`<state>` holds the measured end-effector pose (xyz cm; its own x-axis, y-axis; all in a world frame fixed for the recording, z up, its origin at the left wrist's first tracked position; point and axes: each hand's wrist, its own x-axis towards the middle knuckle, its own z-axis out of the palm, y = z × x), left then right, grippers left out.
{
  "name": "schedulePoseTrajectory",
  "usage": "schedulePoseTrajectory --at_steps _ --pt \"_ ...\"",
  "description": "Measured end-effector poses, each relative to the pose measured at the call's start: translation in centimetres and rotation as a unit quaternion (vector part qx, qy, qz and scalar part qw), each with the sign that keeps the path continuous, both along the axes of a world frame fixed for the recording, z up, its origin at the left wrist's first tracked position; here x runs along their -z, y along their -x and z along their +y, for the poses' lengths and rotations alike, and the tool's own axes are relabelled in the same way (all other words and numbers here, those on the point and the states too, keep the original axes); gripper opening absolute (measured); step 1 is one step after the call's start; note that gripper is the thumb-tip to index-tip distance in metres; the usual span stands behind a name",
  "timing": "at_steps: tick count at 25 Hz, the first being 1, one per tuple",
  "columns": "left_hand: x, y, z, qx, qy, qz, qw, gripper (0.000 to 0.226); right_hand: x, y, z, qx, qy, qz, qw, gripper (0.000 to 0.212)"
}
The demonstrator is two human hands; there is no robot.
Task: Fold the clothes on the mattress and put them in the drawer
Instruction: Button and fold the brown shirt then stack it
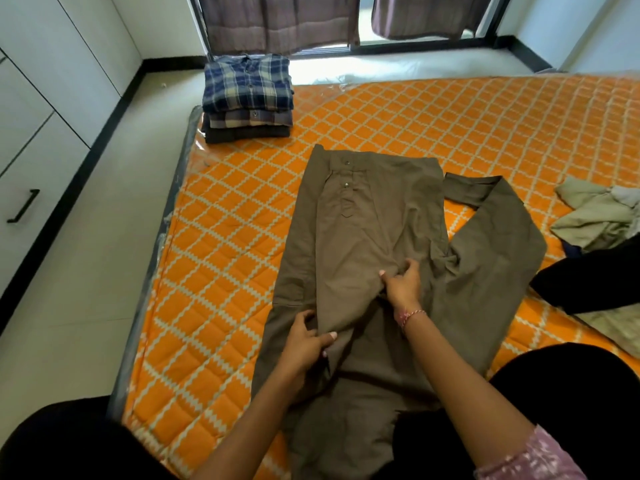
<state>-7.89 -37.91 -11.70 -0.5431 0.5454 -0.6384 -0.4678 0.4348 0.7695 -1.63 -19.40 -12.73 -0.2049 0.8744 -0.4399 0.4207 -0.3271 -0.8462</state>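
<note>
Shirt: the brown shirt (374, 237) lies front-up in the middle of the orange mattress (225, 237), collar toward the window, hem running down to the person's lap.
Left side: that edge looks folded in over the body already.
Right sleeve: the sleeve (498, 216) is flung out to the right, cuff bent back toward the collar, not yet folded in.
Left hand: the left hand (304, 344) has its fingers (329, 336) curled, pinching the folded cloth low down on the shirt's left side.
Right hand: the right hand (403, 282) is bunching a pinch of cloth at the shirt's middle, fingers clenched on it.
Risk: with cloth gathered under the right hand, a crease could get pressed into the fold; I'd say it needs smoothing flat first.
Risk two: a pull from the left hand could drag the folded side open again, since nothing pins it higher up.
Risk three: the loose sleeve may twist if it's swept across in a hurry.
Done pile: folded checked shirts (247, 98) are stacked at the far left corner of the mattress.
Waiting: a crumpled pale heap (595, 216) sits at the right edge, with a dark garment (588, 282) near the sleeve.
Drawer: white cabinet fronts with a black handle (22, 206) stand along the left wall, across the floor.
</note>
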Motion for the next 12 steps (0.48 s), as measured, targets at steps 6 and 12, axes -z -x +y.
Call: schedulePoseTrajectory --at_steps 6,12 --pt "-1.1 -3.0 -0.9 0.294 0.185 0.659 0.667 0.056 -1.1 -0.9 -3.5 -0.126 -0.280 -0.299 0.904 0.052" --pt "-2.6 -2.1 0.2 0.515 0.239 0.547 0.616 0.027 1.0 -0.2 -2.4 0.017 -0.007 -0.022 1.000 0.041"
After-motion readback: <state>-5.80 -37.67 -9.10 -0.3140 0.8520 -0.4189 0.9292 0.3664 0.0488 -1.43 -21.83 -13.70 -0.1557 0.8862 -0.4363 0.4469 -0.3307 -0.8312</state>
